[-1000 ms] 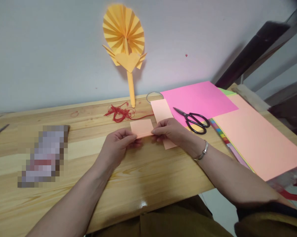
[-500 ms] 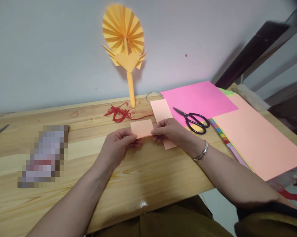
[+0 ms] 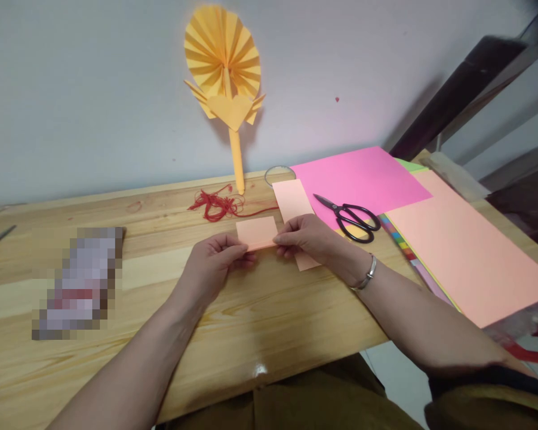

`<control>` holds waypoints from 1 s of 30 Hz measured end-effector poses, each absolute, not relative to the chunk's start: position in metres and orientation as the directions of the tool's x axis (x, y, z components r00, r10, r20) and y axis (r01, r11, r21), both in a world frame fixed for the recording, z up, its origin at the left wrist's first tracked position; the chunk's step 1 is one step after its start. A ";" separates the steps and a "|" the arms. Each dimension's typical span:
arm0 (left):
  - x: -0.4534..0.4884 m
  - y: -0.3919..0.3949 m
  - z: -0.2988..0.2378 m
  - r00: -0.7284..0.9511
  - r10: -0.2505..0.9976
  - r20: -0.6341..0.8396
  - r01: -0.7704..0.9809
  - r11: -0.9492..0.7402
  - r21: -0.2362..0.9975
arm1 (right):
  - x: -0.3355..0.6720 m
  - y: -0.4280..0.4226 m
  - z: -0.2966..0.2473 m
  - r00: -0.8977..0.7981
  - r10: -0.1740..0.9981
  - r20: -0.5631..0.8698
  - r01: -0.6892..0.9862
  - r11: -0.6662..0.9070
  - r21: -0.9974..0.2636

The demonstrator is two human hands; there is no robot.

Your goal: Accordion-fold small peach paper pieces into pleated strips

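**Paper being pinched at both ends: near edge folded, wider panel flat**

Left grip and right grip are facing each other, both closed, thumbs pressing on top and fingers curling beneath the ends of the small peach piece. It is sitting between them; whether it is touching the tabletop cannot be told. Along its near edge a narrow band is looking doubled over, so some folding seems to be done there. The broader panel beyond is lying flat, showing no crease, so that part seems to be unworked. How many layers the band is holding is not showing, as fingers are covering its corners.

Peach strip, plain and uncreased where visible, is passing under or behind the right grip. Red thread is lying tangled just beyond the left grip, one strand running toward the strip. Scissors are resting unheld just beyond the right grip, partly over a pink sheet. Farther right of that grip, a large peach sheet is looking uncut. Well left of the left grip, a pixelated object is lying. Beyond both grips, a yellow pleated fan is standing by the wall, looking finished.
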State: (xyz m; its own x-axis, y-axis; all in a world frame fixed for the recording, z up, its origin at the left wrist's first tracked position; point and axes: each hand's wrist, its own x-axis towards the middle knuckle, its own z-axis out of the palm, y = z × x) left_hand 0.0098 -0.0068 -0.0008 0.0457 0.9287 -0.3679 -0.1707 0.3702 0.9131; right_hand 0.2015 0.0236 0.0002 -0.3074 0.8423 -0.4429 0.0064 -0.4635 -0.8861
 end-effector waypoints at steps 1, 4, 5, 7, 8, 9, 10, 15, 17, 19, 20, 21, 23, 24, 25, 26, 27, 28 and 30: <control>0.010 -0.007 -0.001 0.046 0.929 -0.368 -0.169 0.370 0.913 | 0.201 0.023 0.001 -0.301 0.842 -0.447 0.009 -0.467 -0.884; 0.010 -0.007 -0.001 0.040 0.926 -0.374 -0.166 0.376 0.912 | 0.201 0.023 0.002 -0.296 0.841 -0.453 0.011 -0.471 -0.882; 0.010 -0.007 0.000 0.036 0.926 -0.377 -0.166 0.377 0.911 | 0.200 0.023 0.002 -0.296 0.841 -0.452 0.013 -0.470 -0.883; 0.010 -0.006 0.000 0.034 0.925 -0.378 -0.165 0.378 0.911 | 0.200 0.023 0.003 -0.296 0.844 -0.448 0.021 -0.463 -0.886; 0.010 -0.006 0.000 0.037 0.926 -0.376 -0.166 0.376 0.912 | 0.200 0.023 0.003 -0.294 0.845 -0.446 0.025 -0.460 -0.888; 0.010 -0.006 0.000 0.041 0.927 -0.373 -0.166 0.374 0.912 | 0.200 0.023 0.003 -0.291 0.846 -0.446 0.029 -0.459 -0.888; 0.010 -0.006 0.000 0.045 0.928 -0.371 -0.167 0.373 0.913 | 0.200 0.023 0.003 -0.287 0.847 -0.447 0.030 -0.458 -0.888; 0.011 -0.007 0.000 0.032 0.927 -0.374 -0.156 0.375 0.914 | 0.201 0.023 0.002 -0.286 0.847 -0.448 0.024 -0.461 -0.887; 0.011 -0.007 0.000 0.033 0.928 -0.372 -0.146 0.372 0.917 | 0.201 0.023 0.001 -0.285 0.848 -0.447 0.025 -0.459 -0.888; 0.010 -0.007 -0.001 0.038 0.928 -0.370 -0.138 0.372 0.918 | 0.200 0.023 0.002 -0.279 0.849 -0.450 0.027 -0.461 -0.887; 0.010 -0.007 -0.001 0.037 0.928 -0.370 -0.136 0.372 0.918 | 0.200 0.022 0.003 -0.275 0.848 -0.453 0.027 -0.464 -0.886; 0.010 -0.007 -0.001 0.037 0.928 -0.371 -0.135 0.373 0.918 | 0.200 0.022 0.004 -0.271 0.848 -0.454 0.026 -0.465 -0.885; 0.009 -0.007 -0.001 0.034 0.926 -0.375 -0.133 0.376 0.917 | 0.199 0.022 0.005 -0.264 0.849 -0.458 0.023 -0.469 -0.883; 0.009 -0.007 -0.001 0.033 0.925 -0.378 -0.134 0.379 0.916 | 0.199 0.021 0.006 -0.262 0.848 -0.461 0.020 -0.472 -0.881; 0.010 -0.006 -0.001 0.033 0.924 -0.382 -0.136 0.383 0.914 | 0.199 0.021 0.006 -0.259 0.848 -0.462 0.017 -0.474 -0.880; 0.010 -0.006 -0.001 0.037 0.922 -0.385 -0.140 0.386 0.912 | 0.199 0.021 0.006 -0.257 0.850 -0.461 0.014 -0.474 -0.881; 0.010 -0.006 -0.002 0.042 0.921 -0.387 -0.142 0.389 0.910 | 0.199 0.021 0.006 -0.256 0.850 -0.460 0.013 -0.473 -0.881; 0.010 -0.006 -0.002 0.047 0.919 -0.391 -0.145 0.393 0.908 | 0.198 0.021 0.005 -0.258 0.851 -0.458 0.011 -0.471 -0.882; 0.010 -0.005 -0.002 0.049 0.915 -0.401 -0.150 0.404 0.902 | 0.198 0.021 0.004 -0.259 0.852 -0.455 0.015 -0.467 -0.884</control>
